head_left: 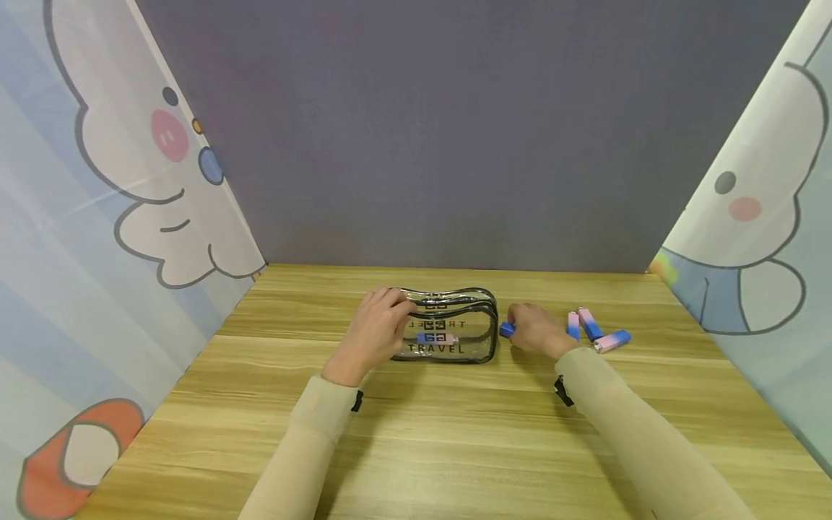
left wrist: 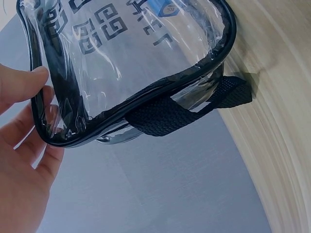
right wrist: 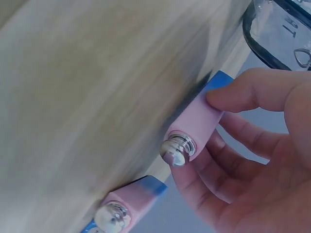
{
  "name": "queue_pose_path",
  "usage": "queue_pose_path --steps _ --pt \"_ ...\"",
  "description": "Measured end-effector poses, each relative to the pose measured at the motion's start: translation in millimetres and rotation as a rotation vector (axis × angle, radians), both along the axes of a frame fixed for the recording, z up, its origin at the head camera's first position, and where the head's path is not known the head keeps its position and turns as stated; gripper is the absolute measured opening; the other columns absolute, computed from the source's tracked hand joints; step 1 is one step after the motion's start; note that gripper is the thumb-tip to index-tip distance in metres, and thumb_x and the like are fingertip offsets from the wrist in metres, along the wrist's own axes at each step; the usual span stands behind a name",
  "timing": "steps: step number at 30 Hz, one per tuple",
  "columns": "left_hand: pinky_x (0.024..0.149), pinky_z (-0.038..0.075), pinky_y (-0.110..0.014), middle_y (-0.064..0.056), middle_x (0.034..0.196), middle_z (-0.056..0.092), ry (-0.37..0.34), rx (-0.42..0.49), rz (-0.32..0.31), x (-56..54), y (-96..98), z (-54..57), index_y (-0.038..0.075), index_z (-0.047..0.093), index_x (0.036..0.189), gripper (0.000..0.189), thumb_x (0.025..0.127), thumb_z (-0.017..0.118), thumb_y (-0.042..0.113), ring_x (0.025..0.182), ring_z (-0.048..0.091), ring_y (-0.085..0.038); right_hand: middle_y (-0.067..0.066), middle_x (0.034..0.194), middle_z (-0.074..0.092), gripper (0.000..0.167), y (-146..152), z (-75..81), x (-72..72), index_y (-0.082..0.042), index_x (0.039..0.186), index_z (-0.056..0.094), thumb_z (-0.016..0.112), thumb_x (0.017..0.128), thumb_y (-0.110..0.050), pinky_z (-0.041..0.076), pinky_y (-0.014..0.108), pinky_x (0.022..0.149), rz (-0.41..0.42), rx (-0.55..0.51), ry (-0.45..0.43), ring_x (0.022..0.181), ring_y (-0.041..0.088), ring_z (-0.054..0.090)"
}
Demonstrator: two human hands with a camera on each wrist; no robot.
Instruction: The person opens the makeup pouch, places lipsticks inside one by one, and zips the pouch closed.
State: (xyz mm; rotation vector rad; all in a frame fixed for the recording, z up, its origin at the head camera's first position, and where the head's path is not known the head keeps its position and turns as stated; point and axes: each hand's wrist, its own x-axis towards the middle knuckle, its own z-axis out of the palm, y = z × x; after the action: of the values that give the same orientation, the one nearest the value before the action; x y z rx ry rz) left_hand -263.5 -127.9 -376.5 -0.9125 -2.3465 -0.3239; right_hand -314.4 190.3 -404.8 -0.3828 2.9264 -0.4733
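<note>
A clear travel pouch [head_left: 477, 334] with black piping and the word TRAVEL stands on the wooden table. My left hand [head_left: 373, 328] pinches its upper left edge, thumb on one side and fingers on the other in the left wrist view. Through the plastic shows a pink-and-blue piece [head_left: 437, 339]. Just right of the pouch, my right hand [head_left: 534, 328] grips a small square pink-and-blue bottle [right wrist: 199, 119] between thumb and fingers; its round silver top points away from the pouch. In the right wrist view, another such bottle [right wrist: 136, 196] lies close by.
Several similar bottles [head_left: 611, 340] lie to the right of my right hand. A black strap [left wrist: 160, 116] loops from the pouch's end. Behind the table [head_left: 448, 433] rises a grey panel [head_left: 448, 144], with cartoon-printed curtains [head_left: 65, 289] at both sides.
</note>
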Motion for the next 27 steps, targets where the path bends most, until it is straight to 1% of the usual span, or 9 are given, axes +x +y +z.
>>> queue_pose_path --steps 5,8,14,22,27 --pt "0.079 0.046 -0.037 -0.003 0.096 0.065 -0.005 0.003 0.000 0.5 0.3 0.3 0.009 0.076 0.102 0.022 0.088 0.069 -0.006 0.092 0.059 -0.022 0.017 0.112 0.066 0.033 -2 5.8 0.0 0.000 0.113 0.064 0.071 0.081 -0.001 0.053 0.052 0.086 0.021 0.018 -0.017 0.098 0.032 0.063" --pt "0.080 0.047 -0.038 -0.003 0.097 0.064 -0.014 0.004 0.003 0.5 0.2 0.0 0.008 0.076 0.103 0.023 0.087 0.069 -0.007 0.093 0.059 -0.022 0.017 0.114 0.065 0.033 -2 7.7 0.4 0.000 0.113 0.064 0.072 0.081 -0.002 0.053 0.051 0.086 0.037 0.030 -0.012 0.099 0.032 0.063" --pt "0.080 0.046 -0.037 -0.002 0.096 0.064 -0.020 0.000 0.006 0.3 0.2 -0.1 0.009 0.076 0.103 0.024 0.087 0.068 -0.007 0.093 0.058 -0.022 0.018 0.111 0.063 0.032 0 11.5 1.7 0.000 0.111 0.064 0.073 0.081 -0.003 0.053 0.049 0.085 0.075 0.010 0.016 0.095 0.030 0.061" --pt "0.080 0.047 -0.037 -0.003 0.097 0.064 -0.018 0.004 0.003 0.7 -0.3 0.0 0.009 0.075 0.103 0.024 0.087 0.069 -0.007 0.094 0.059 -0.023 0.014 0.101 0.062 0.028 2 17.9 2.8 -0.001 0.107 0.065 0.074 0.080 -0.003 0.052 0.049 0.084 0.116 -0.008 0.094 0.088 0.027 0.060" --pt "0.081 0.048 -0.038 -0.004 0.098 0.066 -0.006 -0.003 0.002 -0.2 -0.4 -0.1 0.008 0.076 0.102 0.023 0.086 0.070 -0.007 0.095 0.060 -0.023 0.014 0.102 0.063 0.027 -1 23.8 4.1 -0.001 0.106 0.065 0.074 0.081 -0.003 0.052 0.047 0.083 0.121 -0.016 0.107 0.087 0.027 0.059"
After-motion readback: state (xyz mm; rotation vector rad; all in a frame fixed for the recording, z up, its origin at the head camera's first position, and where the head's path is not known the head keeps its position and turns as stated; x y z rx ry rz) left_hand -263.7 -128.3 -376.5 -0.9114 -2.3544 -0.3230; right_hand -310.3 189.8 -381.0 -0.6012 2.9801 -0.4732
